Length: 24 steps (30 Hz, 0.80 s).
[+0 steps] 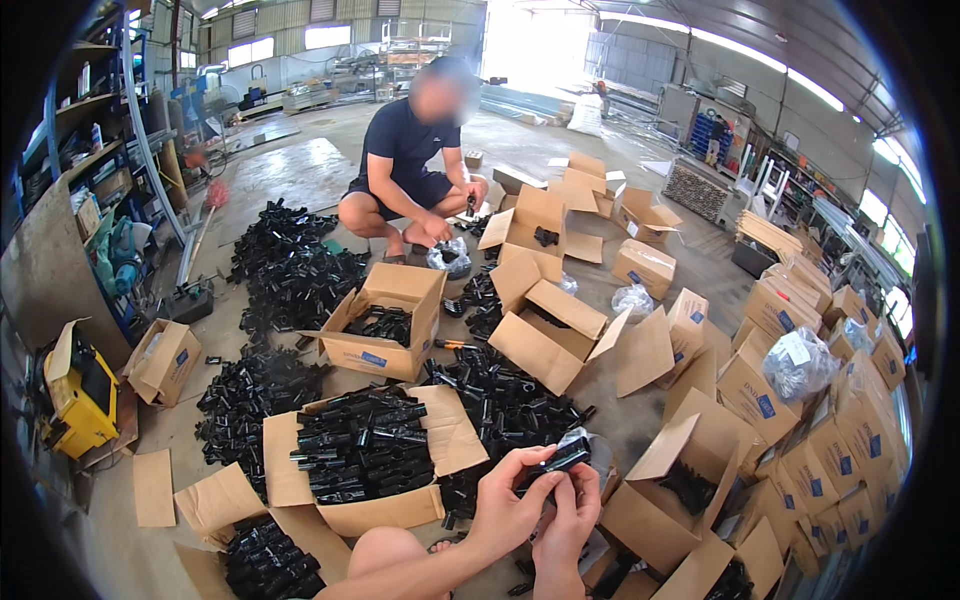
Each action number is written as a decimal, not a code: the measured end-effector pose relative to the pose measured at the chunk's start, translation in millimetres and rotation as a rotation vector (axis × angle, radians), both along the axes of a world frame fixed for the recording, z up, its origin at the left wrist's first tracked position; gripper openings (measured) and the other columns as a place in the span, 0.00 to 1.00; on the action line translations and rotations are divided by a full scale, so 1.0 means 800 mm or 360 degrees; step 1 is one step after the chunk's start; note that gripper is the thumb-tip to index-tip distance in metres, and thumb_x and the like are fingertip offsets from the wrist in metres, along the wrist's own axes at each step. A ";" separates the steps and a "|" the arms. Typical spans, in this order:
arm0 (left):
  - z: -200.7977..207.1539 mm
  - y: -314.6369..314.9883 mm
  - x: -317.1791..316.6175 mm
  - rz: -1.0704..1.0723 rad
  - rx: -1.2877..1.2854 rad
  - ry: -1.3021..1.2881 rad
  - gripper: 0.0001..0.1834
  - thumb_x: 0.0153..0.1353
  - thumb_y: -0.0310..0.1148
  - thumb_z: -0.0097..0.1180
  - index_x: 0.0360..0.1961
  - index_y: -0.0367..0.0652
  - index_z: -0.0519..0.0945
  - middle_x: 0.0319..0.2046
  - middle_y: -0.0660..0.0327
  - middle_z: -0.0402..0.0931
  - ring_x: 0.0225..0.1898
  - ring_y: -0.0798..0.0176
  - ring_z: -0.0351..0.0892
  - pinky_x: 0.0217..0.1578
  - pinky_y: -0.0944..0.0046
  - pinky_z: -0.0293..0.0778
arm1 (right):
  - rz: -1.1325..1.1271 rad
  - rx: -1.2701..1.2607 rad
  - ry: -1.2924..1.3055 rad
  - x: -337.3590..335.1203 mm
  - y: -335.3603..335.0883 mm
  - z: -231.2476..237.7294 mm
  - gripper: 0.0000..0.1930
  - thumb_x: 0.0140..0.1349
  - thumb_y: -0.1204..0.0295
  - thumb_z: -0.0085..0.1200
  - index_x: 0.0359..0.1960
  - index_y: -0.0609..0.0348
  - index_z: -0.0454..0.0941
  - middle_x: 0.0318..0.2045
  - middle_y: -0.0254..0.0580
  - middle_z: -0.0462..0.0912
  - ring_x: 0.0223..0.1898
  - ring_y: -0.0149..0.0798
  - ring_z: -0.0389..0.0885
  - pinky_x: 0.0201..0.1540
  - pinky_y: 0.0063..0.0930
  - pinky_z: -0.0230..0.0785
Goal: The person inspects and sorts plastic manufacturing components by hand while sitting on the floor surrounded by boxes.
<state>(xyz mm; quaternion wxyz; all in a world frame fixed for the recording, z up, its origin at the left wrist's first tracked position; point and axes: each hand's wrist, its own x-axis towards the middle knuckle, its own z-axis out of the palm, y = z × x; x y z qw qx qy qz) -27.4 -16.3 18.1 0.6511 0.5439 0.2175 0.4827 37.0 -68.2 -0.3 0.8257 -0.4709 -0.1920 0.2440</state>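
Note:
My left hand (510,502) and my right hand (568,512) are raised together in front of me, fingers closed on a small glossy black part (566,455), tube-like in shape. The fingers hide its lower side. Just left of my hands stands an open carton (380,516) heaped with similar black parts (362,440). A loose pile of black parts (505,395) lies on the floor behind my hands. To their right is an open carton (650,520) with more dark parts inside.
A co-worker (415,150) squats across from me, holding a black part near a clear plastic bag (449,260). Open cartons (550,350) stand between us. Stacked closed cartons (830,465) line the right. A big black pile (290,265), a yellow machine (80,395) and shelving (95,110) are left.

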 end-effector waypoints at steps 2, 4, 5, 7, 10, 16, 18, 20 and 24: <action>0.004 0.000 -0.005 0.0004 0.0021 0.0058 0.16 0.64 0.18 0.60 0.53 0.32 0.77 0.54 0.52 0.79 0.57 0.63 0.78 0.60 0.64 0.73 | -0.0014 -0.0104 0.0008 -0.003 0.000 0.003 0.08 0.73 0.74 0.50 0.49 0.62 0.74 0.43 0.35 0.78 0.45 0.27 0.76 0.50 0.22 0.68; -0.002 0.001 -0.004 -0.0009 0.0007 0.0096 0.16 0.64 0.18 0.60 0.54 0.32 0.77 0.54 0.52 0.79 0.57 0.64 0.78 0.59 0.64 0.73 | -0.0032 -0.0211 -0.0039 0.001 -0.002 -0.008 0.08 0.74 0.73 0.49 0.49 0.62 0.74 0.42 0.34 0.78 0.44 0.26 0.75 0.48 0.21 0.67; -0.004 0.002 -0.002 -0.0015 0.0001 0.0115 0.16 0.65 0.19 0.60 0.54 0.32 0.77 0.54 0.53 0.79 0.57 0.64 0.78 0.59 0.64 0.74 | -0.0038 -0.0263 -0.0063 0.004 -0.001 -0.012 0.08 0.75 0.72 0.48 0.48 0.62 0.74 0.41 0.34 0.78 0.43 0.25 0.75 0.47 0.21 0.67; -0.017 0.001 0.007 -0.0046 0.0056 0.0094 0.15 0.65 0.18 0.59 0.53 0.32 0.78 0.53 0.54 0.79 0.56 0.64 0.78 0.58 0.65 0.74 | -0.0151 -0.0152 -0.0085 0.003 0.001 -0.010 0.08 0.75 0.72 0.47 0.49 0.62 0.73 0.41 0.34 0.78 0.42 0.26 0.74 0.47 0.21 0.67; -0.016 0.000 0.007 -0.0053 0.0099 0.0139 0.15 0.65 0.19 0.60 0.52 0.32 0.78 0.53 0.52 0.79 0.57 0.63 0.78 0.58 0.63 0.74 | -0.0079 0.0067 0.0088 -0.001 -0.002 -0.011 0.08 0.73 0.75 0.50 0.50 0.61 0.72 0.44 0.34 0.75 0.44 0.27 0.75 0.49 0.24 0.69; -0.019 0.002 0.002 -0.0015 0.0100 0.0179 0.14 0.65 0.20 0.60 0.52 0.31 0.78 0.53 0.51 0.80 0.57 0.62 0.79 0.59 0.63 0.74 | -0.0024 0.0028 0.0112 -0.003 0.004 -0.020 0.07 0.73 0.74 0.48 0.49 0.60 0.71 0.42 0.34 0.75 0.45 0.26 0.74 0.47 0.22 0.68; -0.019 0.006 0.004 -0.0008 0.0109 0.0173 0.14 0.65 0.20 0.60 0.52 0.31 0.78 0.53 0.51 0.80 0.57 0.62 0.79 0.59 0.63 0.74 | -0.0142 0.0059 0.0090 -0.013 0.012 -0.010 0.06 0.74 0.73 0.47 0.48 0.60 0.71 0.41 0.33 0.75 0.44 0.26 0.74 0.46 0.22 0.68; -0.018 0.008 0.001 0.0005 0.0101 0.0197 0.14 0.65 0.20 0.60 0.52 0.31 0.78 0.53 0.51 0.80 0.56 0.62 0.79 0.59 0.63 0.74 | -0.0136 0.0063 0.0096 -0.017 0.015 -0.008 0.06 0.75 0.72 0.47 0.48 0.60 0.71 0.42 0.33 0.75 0.44 0.26 0.74 0.46 0.22 0.68; -0.017 0.010 0.002 0.0019 0.0109 0.0235 0.14 0.65 0.20 0.60 0.52 0.32 0.78 0.53 0.52 0.80 0.56 0.64 0.79 0.58 0.64 0.74 | 0.0028 0.0077 0.0191 -0.005 0.010 -0.024 0.08 0.76 0.70 0.47 0.51 0.60 0.70 0.45 0.34 0.74 0.47 0.26 0.74 0.50 0.23 0.69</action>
